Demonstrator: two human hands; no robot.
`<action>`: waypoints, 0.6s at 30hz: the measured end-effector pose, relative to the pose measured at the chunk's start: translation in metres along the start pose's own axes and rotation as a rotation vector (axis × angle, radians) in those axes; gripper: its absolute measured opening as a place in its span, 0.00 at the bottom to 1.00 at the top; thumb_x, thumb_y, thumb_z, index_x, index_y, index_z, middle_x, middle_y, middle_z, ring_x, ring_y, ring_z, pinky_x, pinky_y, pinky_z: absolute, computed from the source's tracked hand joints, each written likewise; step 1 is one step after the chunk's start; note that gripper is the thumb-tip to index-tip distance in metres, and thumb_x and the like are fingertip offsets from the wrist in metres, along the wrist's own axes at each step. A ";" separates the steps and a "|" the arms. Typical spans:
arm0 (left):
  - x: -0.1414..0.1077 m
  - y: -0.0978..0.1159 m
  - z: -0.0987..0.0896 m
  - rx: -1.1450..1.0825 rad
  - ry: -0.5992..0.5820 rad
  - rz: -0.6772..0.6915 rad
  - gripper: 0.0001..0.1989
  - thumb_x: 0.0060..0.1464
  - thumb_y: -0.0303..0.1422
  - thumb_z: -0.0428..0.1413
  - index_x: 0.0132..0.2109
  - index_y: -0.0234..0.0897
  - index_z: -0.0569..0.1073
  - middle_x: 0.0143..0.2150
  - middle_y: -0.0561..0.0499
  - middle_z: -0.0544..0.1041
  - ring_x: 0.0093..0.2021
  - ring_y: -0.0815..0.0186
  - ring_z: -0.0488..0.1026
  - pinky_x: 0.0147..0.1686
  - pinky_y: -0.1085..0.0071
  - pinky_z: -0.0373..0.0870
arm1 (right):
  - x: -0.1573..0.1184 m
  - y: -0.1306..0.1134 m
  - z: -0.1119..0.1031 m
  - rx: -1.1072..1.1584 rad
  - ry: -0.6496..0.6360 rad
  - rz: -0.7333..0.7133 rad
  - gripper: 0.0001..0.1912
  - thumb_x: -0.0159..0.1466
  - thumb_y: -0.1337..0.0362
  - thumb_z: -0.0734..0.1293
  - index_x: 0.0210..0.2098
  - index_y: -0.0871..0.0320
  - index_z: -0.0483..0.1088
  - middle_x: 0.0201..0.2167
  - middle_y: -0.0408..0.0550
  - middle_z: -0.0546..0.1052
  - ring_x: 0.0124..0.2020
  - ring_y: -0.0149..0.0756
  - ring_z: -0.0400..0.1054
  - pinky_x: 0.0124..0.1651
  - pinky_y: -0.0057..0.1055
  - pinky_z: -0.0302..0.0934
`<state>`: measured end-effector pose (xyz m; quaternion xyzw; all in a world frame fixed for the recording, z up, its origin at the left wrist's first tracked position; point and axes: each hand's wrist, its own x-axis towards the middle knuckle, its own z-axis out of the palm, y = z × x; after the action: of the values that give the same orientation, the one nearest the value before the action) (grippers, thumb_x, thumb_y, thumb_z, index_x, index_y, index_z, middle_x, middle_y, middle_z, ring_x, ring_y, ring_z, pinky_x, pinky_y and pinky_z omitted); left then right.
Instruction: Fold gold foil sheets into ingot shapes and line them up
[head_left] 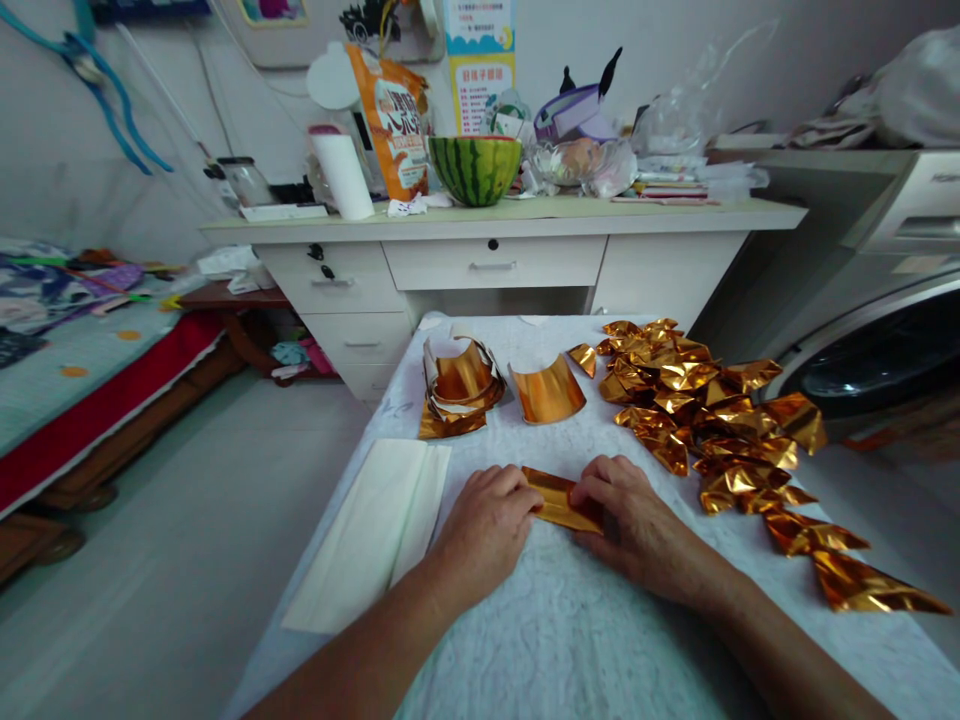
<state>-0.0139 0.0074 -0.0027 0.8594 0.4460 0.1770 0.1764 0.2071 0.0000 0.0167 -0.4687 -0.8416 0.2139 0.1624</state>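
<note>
A strip of folded gold foil paper (561, 500) lies on the cloth-covered table between my hands. My left hand (491, 525) pinches its left end, fingers bent together. At the other end my right hand (626, 515) is closed on the strip, thumb below and fingers on top. Just beyond them rests a single curved gold foil sheet (550, 390). To its left is a curled stack of gold foil sheets (461, 380) with pale undersides. Folded gold foil pieces with pointed ends (682, 400) are heaped along the table's right side.
Folded white paper (367, 530) lies left of my left hand. Behind the table stands a white desk (495, 262) carrying a cut watermelon (475, 168), an orange pouch (394, 120) and a white roll (343, 175). A washing machine (911, 215) is at the right, a bed (97, 370) at the left.
</note>
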 end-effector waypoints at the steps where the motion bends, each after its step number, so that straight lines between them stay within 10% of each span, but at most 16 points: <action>1: 0.000 0.001 0.000 -0.009 0.003 -0.004 0.08 0.60 0.26 0.54 0.44 0.39 0.76 0.41 0.50 0.73 0.44 0.62 0.68 0.46 0.65 0.64 | 0.000 0.001 0.000 0.003 -0.001 -0.002 0.04 0.61 0.66 0.67 0.37 0.55 0.69 0.39 0.49 0.69 0.42 0.43 0.61 0.45 0.41 0.57; 18: 0.004 0.001 0.001 -0.057 0.022 -0.057 0.05 0.57 0.23 0.54 0.36 0.38 0.70 0.37 0.52 0.71 0.42 0.63 0.68 0.44 0.65 0.65 | 0.002 0.005 0.003 0.001 0.062 0.093 0.04 0.61 0.68 0.68 0.31 0.57 0.68 0.38 0.49 0.69 0.41 0.42 0.61 0.43 0.40 0.59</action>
<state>-0.0102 0.0101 -0.0020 0.8389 0.4672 0.1940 0.2009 0.2080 0.0030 0.0116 -0.5138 -0.8132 0.2069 0.1785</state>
